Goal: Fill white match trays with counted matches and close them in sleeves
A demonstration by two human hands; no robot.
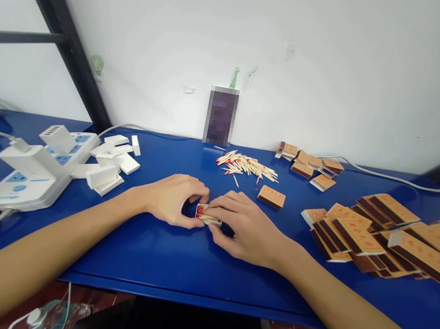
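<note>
Between my hands, low over the blue table, lies a white matchbox tray point(216, 221) with red-tipped matches point(200, 211) in it. My left hand point(177, 199) curls around the tray's left end, thumb and forefinger closed on it. With bent fingers, my right hand point(241, 225) reaches over the tray's right part; its fingertips touch the matches and the thumb rests at the near side. Just beyond my hands is a loose heap of matches point(247, 165). An orange matchbox cover point(271, 197) lies near my right hand.
A large pile of orange matchboxes point(360, 237) spreads over the right side. Several opened covers point(304, 162) lie at the back. White trays point(109, 162) are heaped at left beside a power strip point(35, 183) with cables. A blurred dark panel point(220, 116) stands against the wall.
</note>
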